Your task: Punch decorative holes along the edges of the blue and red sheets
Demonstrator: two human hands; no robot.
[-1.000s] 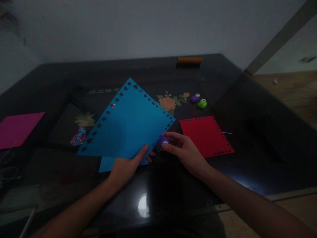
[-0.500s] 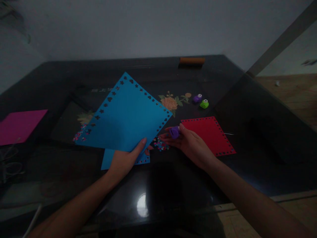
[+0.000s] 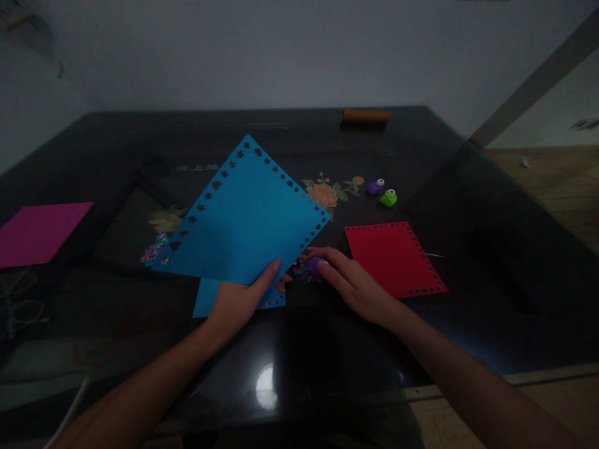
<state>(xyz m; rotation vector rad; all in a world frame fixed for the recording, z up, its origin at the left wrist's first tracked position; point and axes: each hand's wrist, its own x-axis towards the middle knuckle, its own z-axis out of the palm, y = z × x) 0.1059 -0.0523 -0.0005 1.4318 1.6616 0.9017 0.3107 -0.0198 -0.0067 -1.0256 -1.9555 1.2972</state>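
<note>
My left hand (image 3: 246, 302) grips a blue sheet of paper (image 3: 243, 218) by its near edge, thumb on top. Star, heart and flower shaped holes run along three of its edges. In my right hand (image 3: 349, 280) is a purple craft punch (image 3: 315, 266), beside the sheet's lower right edge and above a scatter of small paper cutouts (image 3: 299, 271). Another blue sheet (image 3: 206, 298) lies on the table, partly hidden beneath my left hand and the held sheet. Close by on the right rests a red sheet (image 3: 388, 255) with holes along several edges.
Farther back stand a second purple punch (image 3: 375, 187) and a green punch (image 3: 388, 198). A brown roll (image 3: 366, 116) lies near the wall. At the left are a pink sheet (image 3: 44, 232), a cutout pile (image 3: 154, 249) and a pair of glasses or coiled cable (image 3: 21, 308), too dark to tell.
My right hand has turned over and lowered a little, bringing the purple punch down and left toward the blue sheet's edge. The left hand still holds the sheet.
</note>
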